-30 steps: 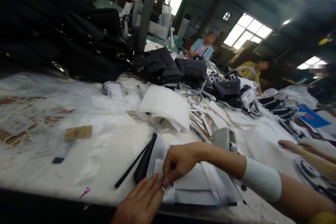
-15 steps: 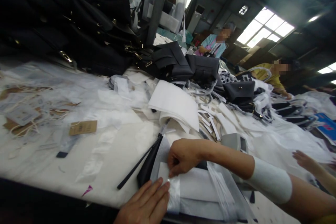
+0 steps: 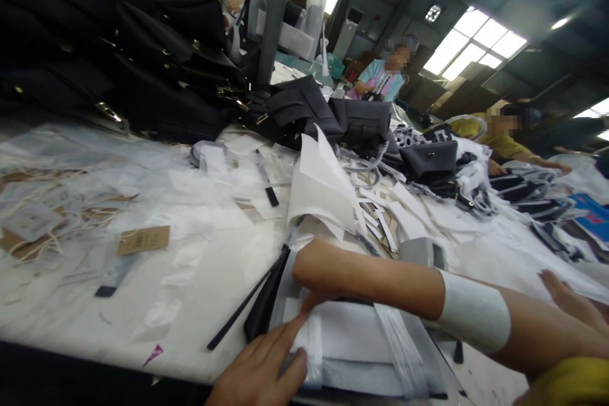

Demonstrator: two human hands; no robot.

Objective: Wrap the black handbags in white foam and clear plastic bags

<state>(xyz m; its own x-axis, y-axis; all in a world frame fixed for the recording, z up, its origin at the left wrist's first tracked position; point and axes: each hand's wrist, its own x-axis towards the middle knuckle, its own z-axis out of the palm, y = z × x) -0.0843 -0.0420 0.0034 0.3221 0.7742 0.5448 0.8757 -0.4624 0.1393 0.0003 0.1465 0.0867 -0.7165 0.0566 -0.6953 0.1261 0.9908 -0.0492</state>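
Note:
A black bag [image 3: 257, 320] lies at the table's front edge, wrapped in translucent sheet, with white paper [image 3: 354, 333] and bands of clear film [image 3: 311, 349] around it. My left hand [image 3: 264, 365] rests on the near left side of this package, fingers extended and thumb apart. Reaching in from the right, my right hand [image 3: 316, 269] is closed over the upper left of the package; its fingertips point down beside my left fingertips, and what they hold is hidden. A thin black strap [image 3: 242, 304] sticks out to the left.
Curled white sheets [image 3: 318, 193] stand behind the package, beside a grey device [image 3: 421, 254]. Black bags [image 3: 176, 57] are piled at the back left. Tags [image 3: 145, 240] and film lie at left. A co-worker's hand [image 3: 566, 295] is at far right; other people work behind.
My right hand has turned and shifted slightly left, its fingers now more hidden. My left thumb has spread from the fingers. The white sheets behind have curled upward.

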